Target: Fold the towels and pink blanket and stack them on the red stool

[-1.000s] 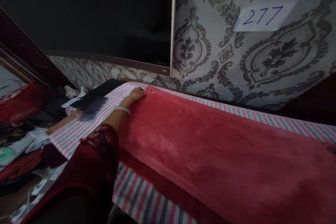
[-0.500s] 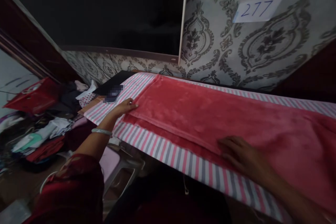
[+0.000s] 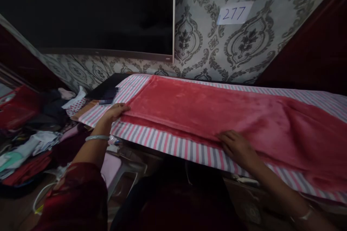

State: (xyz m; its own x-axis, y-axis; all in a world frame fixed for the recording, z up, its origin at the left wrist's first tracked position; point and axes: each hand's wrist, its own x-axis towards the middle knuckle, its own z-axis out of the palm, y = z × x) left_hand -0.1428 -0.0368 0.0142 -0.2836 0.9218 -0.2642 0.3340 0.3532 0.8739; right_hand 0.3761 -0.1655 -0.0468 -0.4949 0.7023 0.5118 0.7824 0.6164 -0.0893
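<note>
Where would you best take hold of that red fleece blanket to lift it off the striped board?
Probably along the near long edge of the red fleece blanket, coming from the front. It lies flat and folded on the striped board, and its layered edge faces the person. The left hand rests at the near-left corner and the right hand farther along the same edge, which would likely keep the fold together.

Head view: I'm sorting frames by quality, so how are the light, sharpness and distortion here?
Head view: dim and uneven, the red blanket and patterned wall lit, the foreground nearly black; wide-angle bend tilts the wall edges; left hand and right hand soft but readable; a pixelated patch covers part of the dark object by the striped sheet.
</note>
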